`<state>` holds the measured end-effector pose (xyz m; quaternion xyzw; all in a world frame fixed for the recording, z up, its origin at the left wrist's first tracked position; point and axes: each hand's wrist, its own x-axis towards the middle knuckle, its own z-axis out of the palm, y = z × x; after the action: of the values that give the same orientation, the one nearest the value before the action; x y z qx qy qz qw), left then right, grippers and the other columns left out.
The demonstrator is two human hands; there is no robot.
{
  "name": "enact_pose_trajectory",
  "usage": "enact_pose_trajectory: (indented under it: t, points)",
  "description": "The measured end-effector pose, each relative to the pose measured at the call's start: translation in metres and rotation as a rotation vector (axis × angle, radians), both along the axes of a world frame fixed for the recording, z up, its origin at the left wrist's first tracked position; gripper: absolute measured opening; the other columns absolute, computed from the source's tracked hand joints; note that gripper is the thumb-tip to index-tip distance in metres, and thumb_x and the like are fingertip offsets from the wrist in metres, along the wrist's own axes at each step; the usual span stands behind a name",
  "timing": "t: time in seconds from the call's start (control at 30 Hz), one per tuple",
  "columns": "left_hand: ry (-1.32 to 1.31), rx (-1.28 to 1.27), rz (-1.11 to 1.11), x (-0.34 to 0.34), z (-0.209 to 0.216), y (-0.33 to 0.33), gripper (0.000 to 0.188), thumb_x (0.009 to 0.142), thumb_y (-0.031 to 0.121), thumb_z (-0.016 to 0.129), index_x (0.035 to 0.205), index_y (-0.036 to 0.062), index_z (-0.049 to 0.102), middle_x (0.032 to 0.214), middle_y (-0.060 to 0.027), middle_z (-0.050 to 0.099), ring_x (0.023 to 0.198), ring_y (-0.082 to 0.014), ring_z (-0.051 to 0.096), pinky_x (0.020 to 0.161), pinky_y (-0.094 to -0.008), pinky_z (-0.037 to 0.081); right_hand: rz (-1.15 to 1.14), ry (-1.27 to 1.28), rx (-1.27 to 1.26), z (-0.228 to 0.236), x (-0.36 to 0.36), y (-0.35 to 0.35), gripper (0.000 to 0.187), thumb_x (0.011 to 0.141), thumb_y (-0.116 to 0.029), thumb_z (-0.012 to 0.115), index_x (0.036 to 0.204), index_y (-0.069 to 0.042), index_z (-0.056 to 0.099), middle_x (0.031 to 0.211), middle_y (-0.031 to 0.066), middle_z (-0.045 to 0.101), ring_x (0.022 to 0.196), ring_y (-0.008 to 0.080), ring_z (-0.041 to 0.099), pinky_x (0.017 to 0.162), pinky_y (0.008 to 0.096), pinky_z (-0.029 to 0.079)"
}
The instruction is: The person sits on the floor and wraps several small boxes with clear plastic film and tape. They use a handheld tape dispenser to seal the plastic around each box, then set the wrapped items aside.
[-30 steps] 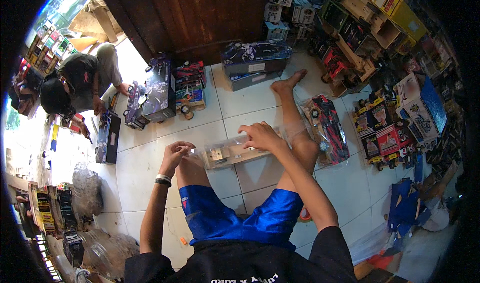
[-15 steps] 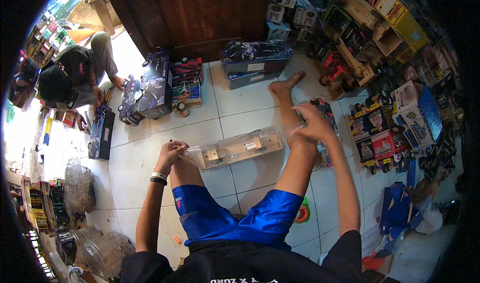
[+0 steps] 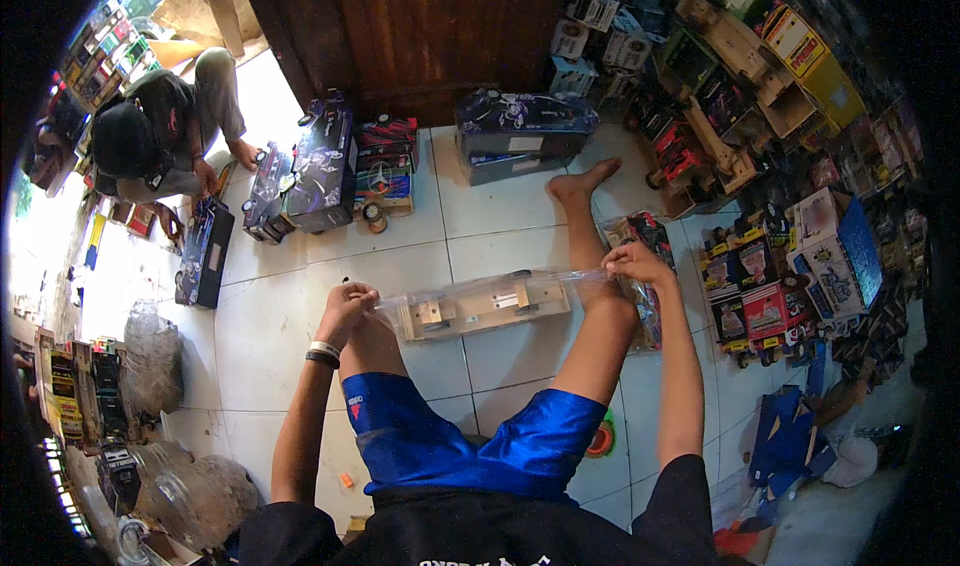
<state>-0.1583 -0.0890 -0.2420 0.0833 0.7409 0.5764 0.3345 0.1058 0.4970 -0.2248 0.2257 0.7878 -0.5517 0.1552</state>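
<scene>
Wooden base point(image 3: 485, 312), oblong, glossy clear film point(image 3: 586, 277)

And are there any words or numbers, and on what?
I won't copy writing, but here's where:
Black shirt: white letters, partly cut off.
Blue shorts: small print on the left leg.
Yellow box: print on one panel.
Wrapped wooden piece: any writing is too small to read.
Other boxes: mostly too small or blurred.

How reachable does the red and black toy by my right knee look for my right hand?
Likely yes: the toy lies close by the right hand, nothing evident between, though that hand holds clear wrapping.
</scene>
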Motion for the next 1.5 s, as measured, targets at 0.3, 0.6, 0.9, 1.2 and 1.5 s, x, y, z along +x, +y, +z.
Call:
enact_pose_trajectory:
  t: [0.3, 0.6, 0.9, 1.2, 1.5]
  points:
    - [-0.04, 0.018, 0.023, -0.011, -0.01, 0.003, 0.016, 0.089, 0.002, 0.074, 0.101, -0.0066, 0.068, 0.087, -0.0097, 0.075, 0.072, -0.0133, 0.068, 0.066, -0.0263, 0.054, -0.122, 0.268, 1.424, 0.043, -0.062, -0.116, 0.021, 0.093, -0.022, 0.071, 0.098, -0.003, 0.078, 0.089, 0.0161, 0.074, 0.077, 0.0275, 0.071, 0.068, 0.0422, 0.058]
    - [-0.033, -0.082, -0.068, -0.017, -0.005, 0.003, 0.008, 0.085, 0.004, 0.071, 0.088, -0.0041, 0.072, 0.08, -0.0061, 0.072, 0.068, -0.0113, 0.064, 0.063, -0.027, 0.052, 0.574, 0.519, 1.154, 0.017, -0.093, -0.32, 0.022, 0.082, -0.012, 0.077, 0.104, -0.008, 0.073, 0.106, 0.0105, 0.072, 0.111, 0.0306, 0.067, 0.101, 0.0439, 0.05]
    - [0.936, -0.804, -0.094, 0.019, 0.024, 0.033, 0.025, 0.092, 0.023, 0.072, 0.115, 0.0133, 0.075, 0.111, -0.0107, 0.076, 0.109, -0.0353, 0.07, 0.092, -0.0471, 0.054, 0.329, 0.657, 0.76, -0.003, -0.088, -0.28, 0.005, 0.092, -0.009, 0.07, 0.093, -0.006, 0.074, 0.092, 0.0116, 0.073, 0.092, 0.0344, 0.071, 0.088, 0.048, 0.053]
    - [1.024, -0.346, -0.472, 0.095, 0.012, 0.137, 0.021, 0.089, 0.006, 0.067, 0.109, 0.0101, 0.074, 0.105, -0.009, 0.071, 0.108, -0.0324, 0.064, 0.098, -0.0444, 0.048, 0.3, 0.449, 0.62, 0.0, -0.095, -0.269, 0.015, 0.095, -0.018, 0.068, 0.097, -0.007, 0.078, 0.095, 0.0153, 0.076, 0.093, 0.0389, 0.072, 0.087, 0.05, 0.055]
    - [0.716, -0.26, -0.474, 0.072, -0.01, 0.131, 0.015, 0.093, 0.011, 0.064, 0.096, -0.0002, 0.073, 0.09, -0.0256, 0.073, 0.087, -0.0468, 0.071, 0.079, -0.0555, 0.056, 0.453, -0.146, 0.565, 0.02, -0.017, -0.041, 0.04, 0.099, -0.041, 0.071, 0.111, -0.003, 0.078, 0.1, 0.019, 0.078, 0.087, 0.0294, 0.074, 0.08, 0.0441, 0.056]
